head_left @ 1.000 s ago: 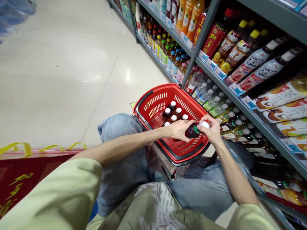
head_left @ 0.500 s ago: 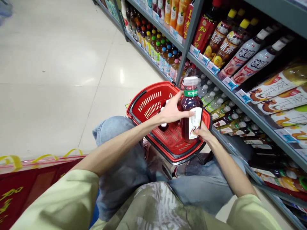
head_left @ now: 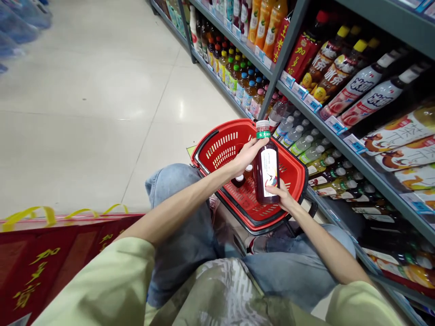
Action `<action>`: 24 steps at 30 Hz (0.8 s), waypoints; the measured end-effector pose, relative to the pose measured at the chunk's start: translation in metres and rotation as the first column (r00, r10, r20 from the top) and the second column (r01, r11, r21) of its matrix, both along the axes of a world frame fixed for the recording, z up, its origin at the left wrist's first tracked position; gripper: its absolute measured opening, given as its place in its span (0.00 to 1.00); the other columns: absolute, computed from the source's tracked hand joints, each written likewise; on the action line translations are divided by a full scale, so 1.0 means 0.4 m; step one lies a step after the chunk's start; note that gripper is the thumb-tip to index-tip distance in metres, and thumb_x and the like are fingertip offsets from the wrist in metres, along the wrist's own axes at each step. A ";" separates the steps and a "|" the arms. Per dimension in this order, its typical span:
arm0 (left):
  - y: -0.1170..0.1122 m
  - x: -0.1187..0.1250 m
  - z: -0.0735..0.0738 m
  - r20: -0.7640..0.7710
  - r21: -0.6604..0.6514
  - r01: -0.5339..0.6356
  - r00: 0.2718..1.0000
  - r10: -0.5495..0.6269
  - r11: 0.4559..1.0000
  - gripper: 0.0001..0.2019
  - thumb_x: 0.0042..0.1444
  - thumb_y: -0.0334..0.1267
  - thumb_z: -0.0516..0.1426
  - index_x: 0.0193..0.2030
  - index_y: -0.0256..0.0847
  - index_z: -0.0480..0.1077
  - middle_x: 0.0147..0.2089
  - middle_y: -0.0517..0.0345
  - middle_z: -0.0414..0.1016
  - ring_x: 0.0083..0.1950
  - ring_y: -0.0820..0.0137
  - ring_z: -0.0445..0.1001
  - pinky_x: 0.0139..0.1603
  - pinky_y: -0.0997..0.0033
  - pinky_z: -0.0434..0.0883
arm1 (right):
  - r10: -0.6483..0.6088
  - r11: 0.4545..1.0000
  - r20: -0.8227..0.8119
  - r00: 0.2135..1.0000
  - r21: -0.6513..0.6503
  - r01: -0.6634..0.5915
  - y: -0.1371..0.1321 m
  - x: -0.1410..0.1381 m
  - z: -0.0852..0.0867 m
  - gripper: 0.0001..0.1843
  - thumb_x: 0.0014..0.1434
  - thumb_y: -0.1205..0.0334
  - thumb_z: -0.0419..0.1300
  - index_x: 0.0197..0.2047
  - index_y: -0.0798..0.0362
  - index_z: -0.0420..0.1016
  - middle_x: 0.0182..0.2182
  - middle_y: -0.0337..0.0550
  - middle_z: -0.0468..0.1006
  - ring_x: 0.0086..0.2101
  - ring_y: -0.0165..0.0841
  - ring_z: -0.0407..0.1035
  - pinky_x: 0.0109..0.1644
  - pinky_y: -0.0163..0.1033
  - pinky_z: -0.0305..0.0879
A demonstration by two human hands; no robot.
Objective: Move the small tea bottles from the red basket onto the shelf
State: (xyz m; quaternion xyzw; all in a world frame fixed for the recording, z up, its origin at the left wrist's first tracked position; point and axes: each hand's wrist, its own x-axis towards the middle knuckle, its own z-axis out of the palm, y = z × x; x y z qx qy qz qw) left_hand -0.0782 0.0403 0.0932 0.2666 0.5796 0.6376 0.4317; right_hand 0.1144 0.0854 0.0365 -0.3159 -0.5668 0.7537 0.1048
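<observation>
Between my two hands is a bottle of dark red tea [head_left: 267, 170] with a white cap, a green neck band and a white label. My left hand [head_left: 247, 155] is closed around its upper part, just below the neck. Lower down, my right hand [head_left: 281, 194] grips it near the base, thumb on the label. The bottle is held nearly upright over a red shopping basket [head_left: 222, 133] with slotted walls. Inside the basket, a dark bottle with a white cap [head_left: 239, 178] is partly hidden by my left wrist.
Grey shelving [head_left: 285, 45] full of drink bottles runs along the right, close to the basket. Red cartons [head_left: 37, 267] with yellow straps stand at lower left. Pale floor tiles [head_left: 102, 90] lie to the left, with blue plastic-wrapped packs [head_left: 20, 22] at the far corner.
The bottle has come slightly lower and turned, so its label now faces me more fully. Both hands stay on it. The whole view has shifted a little, moving the shelves rightward.
</observation>
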 end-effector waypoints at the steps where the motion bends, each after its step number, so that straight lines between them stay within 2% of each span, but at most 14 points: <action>1: 0.003 -0.002 -0.003 0.038 0.003 0.009 0.999 -0.010 1.000 0.18 0.59 0.54 0.60 0.44 0.41 0.75 0.41 0.51 0.80 0.42 0.62 0.77 0.46 0.62 0.73 | 0.004 1.000 0.006 1.000 0.015 -0.004 0.001 -0.002 0.001 0.37 0.44 0.48 0.73 0.55 0.53 0.71 0.47 0.47 0.81 0.45 0.46 0.77 0.51 0.51 0.75; 3: 0.009 -0.008 -0.003 0.086 0.017 0.043 0.995 -0.044 0.999 0.17 0.59 0.53 0.59 0.43 0.40 0.75 0.41 0.51 0.80 0.42 0.63 0.77 0.45 0.63 0.73 | 0.009 0.996 0.009 1.000 0.088 -0.010 0.004 -0.007 0.004 0.37 0.45 0.47 0.72 0.56 0.53 0.70 0.48 0.48 0.80 0.46 0.45 0.77 0.51 0.49 0.75; 5: 0.012 -0.016 0.002 0.066 0.020 0.045 0.997 -0.046 0.999 0.17 0.58 0.51 0.61 0.43 0.39 0.75 0.42 0.51 0.80 0.42 0.63 0.77 0.45 0.64 0.72 | 0.001 0.969 0.024 1.000 0.248 -0.007 0.006 -0.014 0.008 0.36 0.48 0.46 0.72 0.56 0.53 0.70 0.49 0.48 0.80 0.47 0.43 0.76 0.53 0.48 0.73; 9: 0.011 -0.026 0.008 0.030 0.001 -0.042 0.999 0.042 0.999 0.14 0.52 0.43 0.65 0.42 0.38 0.74 0.41 0.53 0.79 0.40 0.66 0.75 0.44 0.65 0.72 | -0.073 0.797 0.120 0.990 0.604 -0.014 0.007 -0.022 0.001 0.39 0.46 0.47 0.74 0.57 0.52 0.68 0.49 0.48 0.79 0.48 0.42 0.75 0.56 0.48 0.71; 12: 0.009 -0.026 0.002 0.159 0.009 -0.103 0.982 0.100 0.995 0.14 0.48 0.40 0.66 0.40 0.38 0.72 0.36 0.56 0.78 0.36 0.68 0.74 0.41 0.65 0.72 | -0.149 0.697 0.183 0.972 0.717 -0.028 0.005 -0.018 -0.016 0.46 0.44 0.47 0.75 0.62 0.51 0.64 0.51 0.50 0.78 0.50 0.44 0.74 0.57 0.51 0.71; 15: 0.004 -0.027 0.000 0.214 0.045 -0.165 0.965 0.151 0.985 0.11 0.44 0.38 0.67 0.33 0.38 0.72 0.31 0.59 0.76 0.32 0.70 0.72 0.38 0.66 0.71 | -0.142 0.647 0.151 0.978 0.762 -0.024 0.006 -0.010 -0.021 0.50 0.45 0.49 0.75 0.67 0.51 0.60 0.56 0.53 0.75 0.54 0.46 0.72 0.61 0.52 0.69; 17: -0.003 -0.034 0.009 0.204 0.178 -0.187 0.967 0.150 0.966 0.08 0.43 0.37 0.66 0.29 0.37 0.72 0.29 0.59 0.75 0.32 0.70 0.73 0.40 0.65 0.72 | -0.089 0.651 0.083 0.993 0.759 -0.005 0.013 -0.005 -0.010 0.50 0.45 0.50 0.75 0.67 0.50 0.60 0.60 0.54 0.71 0.59 0.46 0.69 0.62 0.51 0.69; 20: -0.021 -0.054 0.038 0.197 0.447 -0.115 0.980 0.028 0.887 0.06 0.42 0.36 0.63 0.26 0.39 0.71 0.28 0.59 0.76 0.36 0.66 0.77 0.47 0.60 0.75 | -0.056 0.718 -0.061 0.997 0.691 0.083 0.038 -0.004 0.021 0.47 0.46 0.49 0.76 0.65 0.48 0.62 0.62 0.54 0.68 0.61 0.44 0.66 0.60 0.49 0.70; 22: -0.037 -0.071 0.062 0.202 0.548 -0.068 0.978 -0.053 0.834 0.06 0.41 0.37 0.62 0.27 0.40 0.70 0.27 0.60 0.75 0.39 0.63 0.78 0.53 0.54 0.75 | -0.019 0.765 -0.146 0.989 0.635 0.108 0.055 -0.004 0.042 0.46 0.46 0.48 0.76 0.64 0.49 0.63 0.61 0.52 0.70 0.60 0.44 0.67 0.63 0.50 0.68; 24: -0.051 -0.088 0.083 0.204 0.595 -0.053 0.975 -0.086 0.802 0.08 0.40 0.39 0.63 0.27 0.41 0.69 0.26 0.60 0.72 0.41 0.60 0.79 0.55 0.49 0.74 | 0.080 0.786 -0.175 0.981 0.617 0.046 0.063 -0.003 0.057 0.47 0.45 0.47 0.77 0.64 0.50 0.63 0.59 0.52 0.72 0.59 0.45 0.69 0.66 0.51 0.64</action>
